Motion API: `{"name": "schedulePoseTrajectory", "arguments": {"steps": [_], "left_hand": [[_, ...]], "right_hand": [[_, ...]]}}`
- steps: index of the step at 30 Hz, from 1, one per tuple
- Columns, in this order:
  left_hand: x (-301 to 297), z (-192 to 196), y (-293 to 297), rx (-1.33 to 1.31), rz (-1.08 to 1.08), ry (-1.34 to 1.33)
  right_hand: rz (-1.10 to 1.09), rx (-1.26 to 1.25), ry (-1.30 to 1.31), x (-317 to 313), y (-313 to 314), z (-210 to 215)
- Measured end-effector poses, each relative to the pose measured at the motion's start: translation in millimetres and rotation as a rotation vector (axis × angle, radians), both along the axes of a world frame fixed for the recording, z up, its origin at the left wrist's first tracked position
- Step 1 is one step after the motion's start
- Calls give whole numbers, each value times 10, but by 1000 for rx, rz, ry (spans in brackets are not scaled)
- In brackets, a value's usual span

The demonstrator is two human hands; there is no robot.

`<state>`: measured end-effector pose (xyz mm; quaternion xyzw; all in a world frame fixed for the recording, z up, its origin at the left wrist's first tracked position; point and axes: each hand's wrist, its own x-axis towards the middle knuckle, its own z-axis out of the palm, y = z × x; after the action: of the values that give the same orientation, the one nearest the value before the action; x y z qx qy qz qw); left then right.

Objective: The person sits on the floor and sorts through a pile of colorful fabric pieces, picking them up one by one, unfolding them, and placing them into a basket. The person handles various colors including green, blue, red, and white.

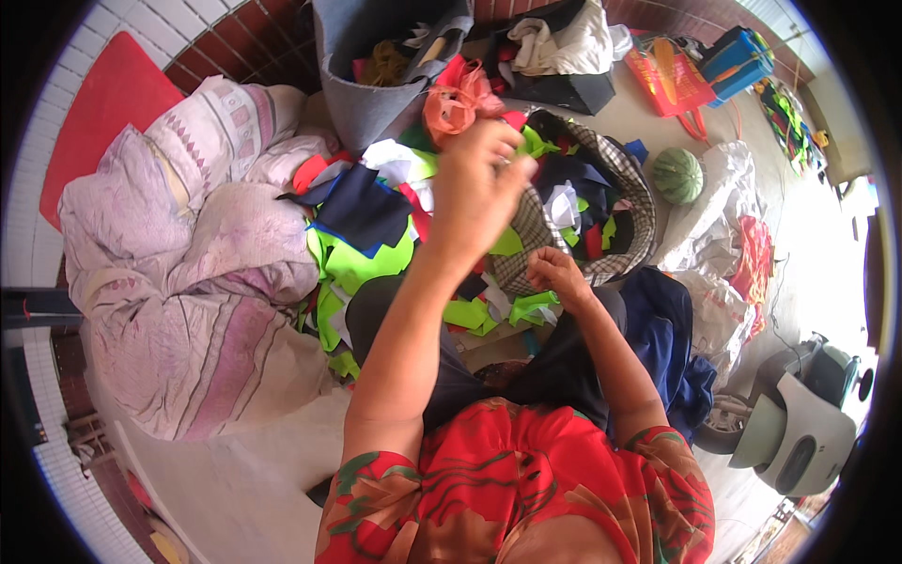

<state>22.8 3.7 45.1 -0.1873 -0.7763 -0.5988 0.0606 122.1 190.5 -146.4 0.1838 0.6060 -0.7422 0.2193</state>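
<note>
My left hand is raised above the heap of fabric scraps, in front of an orange-red plastic bag. Its fingers are curled together and slightly blurred; whatever they may hold does not show. Lower and to the right, my right hand is closed at the near side of a checked cloth bag; anything inside its fingers is hidden. That bag stands wide-mouthed, with black, white, lime-green and red scraps in it. More lime-green pieces lie left of it, beside my legs.
A big bundle in patterned cloth fills the left. Behind the heap stand a grey fabric bin and a black box. A watermelon, white plastic sacking and a grey-white wheeled machine are on the right.
</note>
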Motion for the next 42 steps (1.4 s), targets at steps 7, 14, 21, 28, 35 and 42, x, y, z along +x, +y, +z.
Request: {"name": "schedulePoseTrajectory", "arguments": {"steps": [7, 14, 21, 28, 35, 42], "left_hand": [[470, -628, 430, -932, -450, 233], [435, -441, 372, -712, -117, 377], [377, -340, 268, -608, -44, 346], [364, -389, 277, -609, -10, 348], [234, -306, 130, -505, 12, 273], [38, -48, -118, -246, 133, 173]], "right_hand": [[237, 400, 194, -678, -548, -500], [268, 703, 732, -1305, -1319, -603], [556, 1093, 1057, -1505, -2094, -547], [525, 1138, 1178, -1635, -2095, -657], [-146, -612, 99, -1559, -1290, 248], [-418, -978, 391, -1102, -299, 824]]}}
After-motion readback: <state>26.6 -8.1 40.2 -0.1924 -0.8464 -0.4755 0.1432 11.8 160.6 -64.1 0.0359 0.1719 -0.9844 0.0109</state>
